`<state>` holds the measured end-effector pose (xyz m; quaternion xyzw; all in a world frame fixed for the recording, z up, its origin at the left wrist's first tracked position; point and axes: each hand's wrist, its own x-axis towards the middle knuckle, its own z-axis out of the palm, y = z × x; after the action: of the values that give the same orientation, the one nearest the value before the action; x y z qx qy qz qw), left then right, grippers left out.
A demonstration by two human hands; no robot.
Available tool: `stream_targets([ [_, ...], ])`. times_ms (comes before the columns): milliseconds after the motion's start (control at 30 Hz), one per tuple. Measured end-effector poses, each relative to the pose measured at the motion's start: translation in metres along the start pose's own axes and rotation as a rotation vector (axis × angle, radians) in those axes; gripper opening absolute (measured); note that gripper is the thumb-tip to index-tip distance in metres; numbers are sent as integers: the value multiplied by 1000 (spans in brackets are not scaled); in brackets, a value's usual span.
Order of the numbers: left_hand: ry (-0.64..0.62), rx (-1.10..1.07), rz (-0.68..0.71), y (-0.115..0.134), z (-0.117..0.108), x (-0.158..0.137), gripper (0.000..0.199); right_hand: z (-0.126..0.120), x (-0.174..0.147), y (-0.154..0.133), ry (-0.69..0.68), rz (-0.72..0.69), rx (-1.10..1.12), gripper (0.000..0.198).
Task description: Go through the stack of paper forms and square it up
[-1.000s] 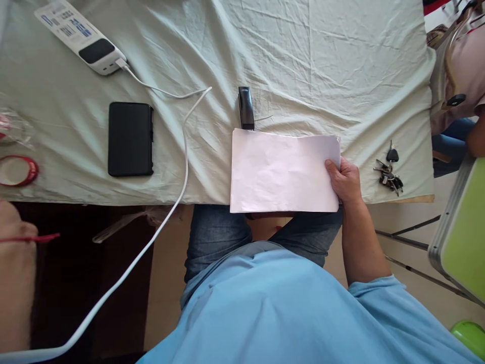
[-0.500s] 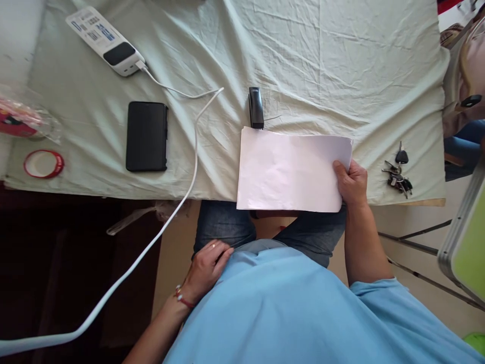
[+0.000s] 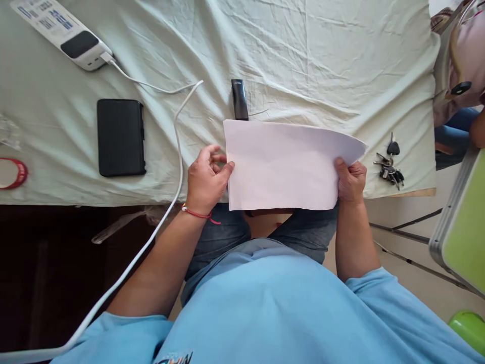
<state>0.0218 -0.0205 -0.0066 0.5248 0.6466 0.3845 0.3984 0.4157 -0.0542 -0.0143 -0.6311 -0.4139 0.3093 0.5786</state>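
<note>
A thin stack of white paper (image 3: pixel 282 167) spans the space between my hands, over the table's front edge and my lap. My right hand (image 3: pixel 351 179) is closed on its right edge, thumb on top, and the upper right corner curls up. At the left edge is my left hand (image 3: pixel 210 174), its thumb tip over the paper's margin and its fingers curled, partly behind the edge. Just beyond the paper's top edge lies a small black stapler (image 3: pixel 239 98), its near end close to the sheets.
On the green tablecloth (image 3: pixel 280 60) lie a black tablet-like case (image 3: pixel 120 137), a white power bank (image 3: pixel 60 30) with a white cable (image 3: pixel 178 136), a bunch of keys (image 3: pixel 392 169) and a red tape roll (image 3: pixel 20 173). A person's arm (image 3: pixel 478 131) shows at right, near a green folding table (image 3: pixel 464 227).
My left hand has risen from my lap to the paper's left edge. The paper's right corner curls up more. The view has shifted, so the table things appear farther left.
</note>
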Motion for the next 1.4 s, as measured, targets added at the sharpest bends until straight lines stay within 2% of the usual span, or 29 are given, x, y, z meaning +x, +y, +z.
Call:
stream_targets([
  [67, -82, -102, -62, 3, 0, -1, 23, 2, 0, -2, 15, -6, 35, 59],
  [133, -119, -116, -70, 6, -1, -4, 13, 5, 1, -4, 15, -28, 46, 58],
  [200, -68, -15, 2, 10, -2, -6, 22, 6, 2, -4, 11, -48, 29, 56],
  [300, 20, 117, 135, 12, -2, -7, 47, 6, 4, -2, -1, -44, -20, 56],
  [367, 7, 105, 174, 12, -1, -9, 47, 5, 5, -1, -15, -37, -51, 58],
  [467, -108, 29, 182, 9, -2, -12, 35, 4, 6, 1, -25, -41, -64, 60],
  [533, -151, -23, 175, 8, -2, -14, 37, 4, 7, 1, -26, -49, -57, 60],
  [733, -25, -15, 234, 11, 0, -13, 64, 5, 9, -2, -11, -40, -80, 66],
  [900, -132, -201, 112, 9, -2, -12, 34, 4, 11, 1, -6, -54, -105, 68],
  [1000, -104, -158, 130, 9, -3, -12, 34, 3, 13, 5, 4, -61, -97, 68],
  [1167, -16, -66, 193, 8, 0, -11, 51, 4, 14, 8, 1, -55, -52, 65],
  [1300, -72, -190, 136, 2, 3, -8, 34, 5, 14, 8, -10, -54, -56, 68],
  [1400, -60, -156, 133, 0, 3, -6, 32, 6, 15, 7, -5, -37, -66, 73],
])
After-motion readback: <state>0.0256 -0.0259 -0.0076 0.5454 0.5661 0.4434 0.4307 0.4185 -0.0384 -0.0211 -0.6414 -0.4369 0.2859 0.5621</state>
